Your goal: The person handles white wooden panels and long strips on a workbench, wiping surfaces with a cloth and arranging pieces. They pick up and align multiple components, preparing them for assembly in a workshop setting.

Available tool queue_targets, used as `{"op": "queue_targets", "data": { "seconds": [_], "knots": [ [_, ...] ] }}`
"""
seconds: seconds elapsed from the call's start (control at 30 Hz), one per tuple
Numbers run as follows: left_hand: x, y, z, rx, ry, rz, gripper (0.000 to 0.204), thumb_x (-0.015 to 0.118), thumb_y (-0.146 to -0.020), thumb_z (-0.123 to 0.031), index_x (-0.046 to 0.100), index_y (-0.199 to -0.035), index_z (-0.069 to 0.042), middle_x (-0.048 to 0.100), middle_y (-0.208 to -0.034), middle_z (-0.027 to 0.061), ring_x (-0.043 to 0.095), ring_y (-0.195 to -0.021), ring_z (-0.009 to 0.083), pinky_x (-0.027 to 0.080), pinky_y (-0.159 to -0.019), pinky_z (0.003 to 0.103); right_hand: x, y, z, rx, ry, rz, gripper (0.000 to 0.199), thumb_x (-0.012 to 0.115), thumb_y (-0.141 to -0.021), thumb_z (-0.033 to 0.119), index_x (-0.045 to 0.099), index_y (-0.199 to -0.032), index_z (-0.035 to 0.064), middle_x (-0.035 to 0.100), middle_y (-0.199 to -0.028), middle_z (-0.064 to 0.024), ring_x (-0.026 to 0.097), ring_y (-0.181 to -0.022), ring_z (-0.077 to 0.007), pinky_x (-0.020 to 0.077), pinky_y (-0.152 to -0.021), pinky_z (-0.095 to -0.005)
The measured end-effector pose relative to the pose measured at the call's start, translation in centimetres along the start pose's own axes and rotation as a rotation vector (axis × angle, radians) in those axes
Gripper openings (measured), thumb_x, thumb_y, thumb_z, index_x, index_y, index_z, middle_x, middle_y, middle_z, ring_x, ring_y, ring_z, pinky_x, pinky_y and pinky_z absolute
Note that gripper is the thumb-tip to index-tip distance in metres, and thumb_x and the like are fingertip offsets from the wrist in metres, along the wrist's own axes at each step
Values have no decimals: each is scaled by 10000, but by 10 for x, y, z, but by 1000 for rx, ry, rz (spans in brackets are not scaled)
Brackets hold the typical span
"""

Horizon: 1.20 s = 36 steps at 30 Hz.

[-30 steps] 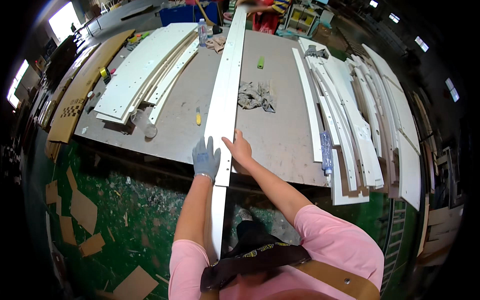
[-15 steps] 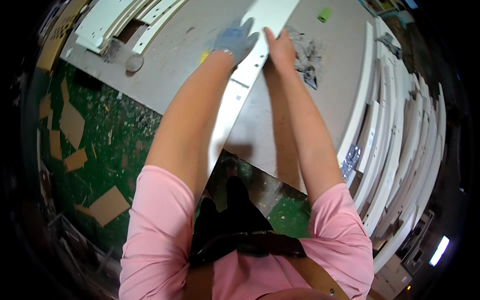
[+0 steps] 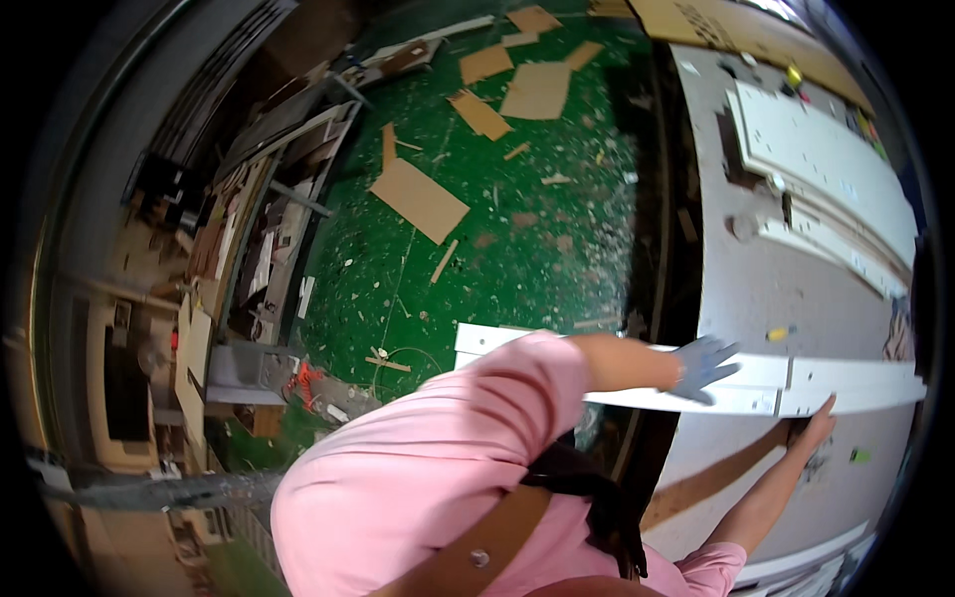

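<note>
A long white board [image 3: 746, 398] with small holes and a dark cross line lies over the worktable [image 3: 731, 468], its near end jutting out past the table edge above the floor. My left hand [image 3: 704, 370], in a grey-blue glove, rests on this board with its fingers spread. At the board's edge my bare right hand [image 3: 818, 426] grips it, one digit on top; the other fingers are partly hidden. A small yellow item [image 3: 779, 334] and a small green item [image 3: 860, 456] lie on the table on either side of the board.
Stacked white panels [image 3: 826, 159] lie farther along the table, beside a clear round object [image 3: 743, 228]. Cardboard pieces [image 3: 423, 201] and debris litter the green floor [image 3: 398, 298]. A rack of boards [image 3: 264, 209] stands at left. More white strips [image 3: 806, 557] lie at lower right.
The view has swung far to the left, bringing in the floor and the rack. Both hands are still at the white board; the left one's fingers are spread wider.
</note>
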State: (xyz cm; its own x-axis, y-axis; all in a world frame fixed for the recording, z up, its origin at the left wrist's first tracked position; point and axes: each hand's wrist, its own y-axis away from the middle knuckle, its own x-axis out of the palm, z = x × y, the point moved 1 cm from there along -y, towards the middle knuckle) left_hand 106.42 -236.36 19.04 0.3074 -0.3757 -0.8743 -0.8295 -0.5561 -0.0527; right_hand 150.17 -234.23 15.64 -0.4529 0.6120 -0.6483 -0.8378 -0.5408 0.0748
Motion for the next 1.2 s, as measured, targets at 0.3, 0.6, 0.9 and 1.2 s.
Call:
{"op": "queue_targets", "data": {
  "seconds": [0.3,0.6,0.9,1.2],
  "knots": [
    [-80,237,50,-462,430,72,848,705,-773,-532,427,-1414,-53,542,-1327,227,520,-1227,385,383,-1061,432,7,163,-78,-708,787,-27,1068,799,-686,353,211,-1533,77,314,-1529,-212,287,-1415,-376,228,-1164,-487],
    [-64,246,71,-530,932,335,685,623,-907,-452,480,-1372,30,571,-1317,164,545,-1186,248,421,-1001,334,124,541,45,373,-794,279,597,532,-977,452,485,-1336,-22,588,-1275,-153,574,-1137,-233,437,-976,-352],
    [8,242,161,-410,943,439,781,612,-893,-530,406,-1425,4,553,-1329,186,579,-1146,273,482,-947,368,183,619,53,584,-1039,353,775,548,-921,591,452,-1400,-11,543,-1366,-145,509,-1250,-279,384,-1065,-400],
    [-23,253,160,-415,962,369,685,580,-920,-490,505,-1349,39,575,-1303,162,562,-1158,253,448,-972,350,195,636,73,552,-929,273,826,574,-896,599,418,-1417,-23,492,-1409,-173,478,-1287,-280,376,-1077,-403]
  ]
}}
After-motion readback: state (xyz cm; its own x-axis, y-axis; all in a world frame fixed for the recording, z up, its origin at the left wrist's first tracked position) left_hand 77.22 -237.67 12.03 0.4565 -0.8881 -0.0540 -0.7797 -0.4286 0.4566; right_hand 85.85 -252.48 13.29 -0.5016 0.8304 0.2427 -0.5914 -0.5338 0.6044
